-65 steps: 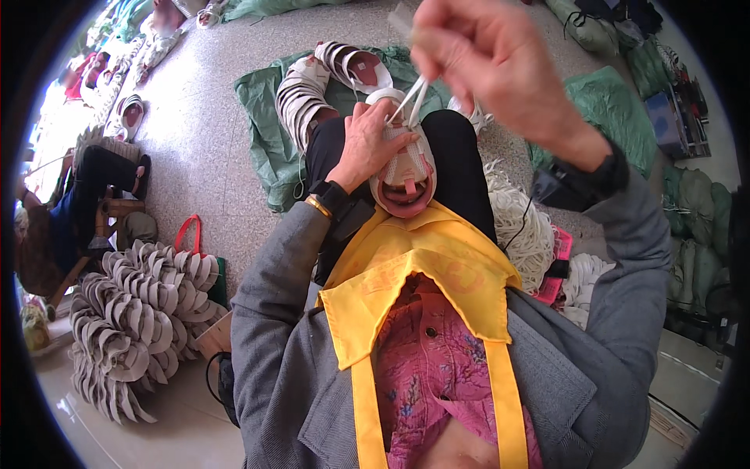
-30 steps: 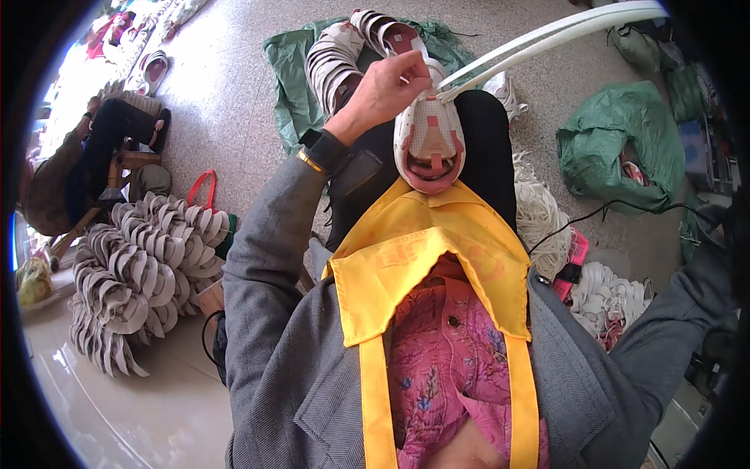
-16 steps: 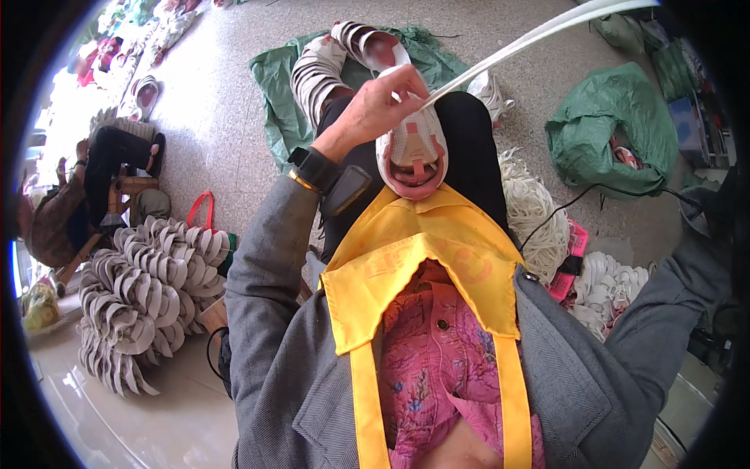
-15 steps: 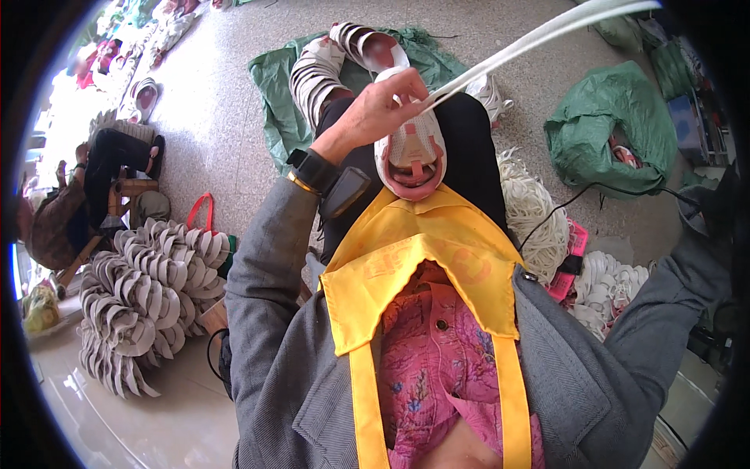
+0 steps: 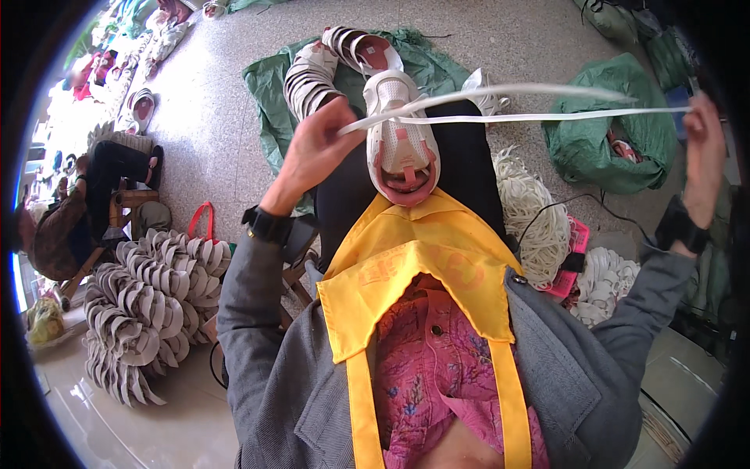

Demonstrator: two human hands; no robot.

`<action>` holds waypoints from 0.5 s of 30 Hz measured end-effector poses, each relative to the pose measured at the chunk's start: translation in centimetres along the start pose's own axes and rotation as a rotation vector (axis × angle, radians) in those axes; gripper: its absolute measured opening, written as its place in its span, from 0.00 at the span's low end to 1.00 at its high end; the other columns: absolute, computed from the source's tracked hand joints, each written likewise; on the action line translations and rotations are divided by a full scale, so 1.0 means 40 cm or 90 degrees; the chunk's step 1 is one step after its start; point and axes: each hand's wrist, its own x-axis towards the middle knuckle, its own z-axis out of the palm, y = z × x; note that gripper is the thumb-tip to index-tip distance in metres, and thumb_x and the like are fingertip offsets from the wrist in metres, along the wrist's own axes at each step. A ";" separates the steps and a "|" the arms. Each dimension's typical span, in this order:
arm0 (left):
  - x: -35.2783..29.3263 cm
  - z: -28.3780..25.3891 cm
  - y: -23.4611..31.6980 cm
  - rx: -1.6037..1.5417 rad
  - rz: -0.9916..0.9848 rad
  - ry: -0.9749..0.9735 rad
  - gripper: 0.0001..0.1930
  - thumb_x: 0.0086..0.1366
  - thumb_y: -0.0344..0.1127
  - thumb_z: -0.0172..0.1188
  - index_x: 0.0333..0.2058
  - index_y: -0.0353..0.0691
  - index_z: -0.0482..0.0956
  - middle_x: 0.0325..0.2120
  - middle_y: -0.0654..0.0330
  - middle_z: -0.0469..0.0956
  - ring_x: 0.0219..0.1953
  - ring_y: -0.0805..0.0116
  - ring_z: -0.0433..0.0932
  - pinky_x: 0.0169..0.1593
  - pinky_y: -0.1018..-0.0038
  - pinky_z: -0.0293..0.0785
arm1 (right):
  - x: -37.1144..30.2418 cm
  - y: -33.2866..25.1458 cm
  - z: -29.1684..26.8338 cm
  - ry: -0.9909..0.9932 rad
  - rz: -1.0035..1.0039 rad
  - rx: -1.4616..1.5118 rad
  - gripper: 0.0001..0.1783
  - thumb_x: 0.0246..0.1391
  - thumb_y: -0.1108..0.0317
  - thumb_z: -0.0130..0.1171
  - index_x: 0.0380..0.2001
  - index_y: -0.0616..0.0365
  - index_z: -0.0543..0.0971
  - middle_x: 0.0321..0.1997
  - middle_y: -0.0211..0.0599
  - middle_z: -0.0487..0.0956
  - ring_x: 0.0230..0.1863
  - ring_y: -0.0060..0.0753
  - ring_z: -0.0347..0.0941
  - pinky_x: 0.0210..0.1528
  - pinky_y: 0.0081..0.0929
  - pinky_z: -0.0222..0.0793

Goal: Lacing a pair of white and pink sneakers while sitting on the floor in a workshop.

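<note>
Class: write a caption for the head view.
Left hand and right hand hold white lace across a pink-trimmed shoe.

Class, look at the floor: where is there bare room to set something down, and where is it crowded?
Bare floor lies between the sheet and the grey pile, and between that sheet and the open green bag, beyond the lace. It is crowded right of the knees: lace heap, pink basket, white pieces.

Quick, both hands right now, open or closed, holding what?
Left hand: closed, holding a white lace strand.
Right hand: closed, holding the lower white strand.
</note>
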 end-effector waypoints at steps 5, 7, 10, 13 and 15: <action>-0.110 -0.135 -0.030 -0.031 -0.122 -0.048 0.07 0.68 0.32 0.63 0.34 0.41 0.73 0.26 0.72 0.69 0.29 0.84 0.64 0.32 0.82 0.60 | -0.161 0.216 0.147 -0.159 0.218 -0.268 0.13 0.64 0.61 0.62 0.48 0.55 0.83 0.40 0.29 0.84 0.27 0.10 0.71 0.26 0.14 0.73; -0.157 -0.186 0.000 -0.003 -0.204 -0.030 0.08 0.69 0.35 0.62 0.35 0.41 0.73 0.26 0.72 0.68 0.29 0.83 0.64 0.32 0.83 0.60 | -0.228 0.268 0.295 -0.243 0.199 -0.199 0.11 0.63 0.64 0.62 0.45 0.57 0.84 0.39 0.27 0.83 0.33 0.14 0.76 0.30 0.17 0.77; -0.217 -0.270 -0.033 -0.073 -0.197 0.080 0.15 0.71 0.43 0.60 0.31 0.37 0.74 0.23 0.68 0.71 0.26 0.80 0.69 0.30 0.77 0.64 | -0.294 0.308 0.476 -0.349 0.181 -0.064 0.10 0.62 0.67 0.63 0.44 0.59 0.83 0.40 0.29 0.83 0.32 0.16 0.77 0.30 0.19 0.78; -0.255 -0.326 -0.056 0.157 -0.415 0.183 0.16 0.70 0.43 0.60 0.31 0.35 0.76 0.20 0.62 0.72 0.26 0.76 0.74 0.30 0.72 0.67 | -0.322 0.310 0.633 -0.357 0.123 -0.085 0.09 0.61 0.67 0.63 0.40 0.60 0.84 0.31 0.25 0.83 0.26 0.11 0.73 0.28 0.18 0.76; -0.289 -0.324 -0.108 0.392 -0.292 0.208 0.15 0.69 0.42 0.62 0.31 0.35 0.76 0.20 0.56 0.73 0.25 0.72 0.76 0.29 0.69 0.69 | -0.327 0.307 0.701 -0.379 0.035 -0.138 0.09 0.59 0.67 0.64 0.39 0.61 0.84 0.29 0.31 0.83 0.24 0.17 0.73 0.29 0.22 0.74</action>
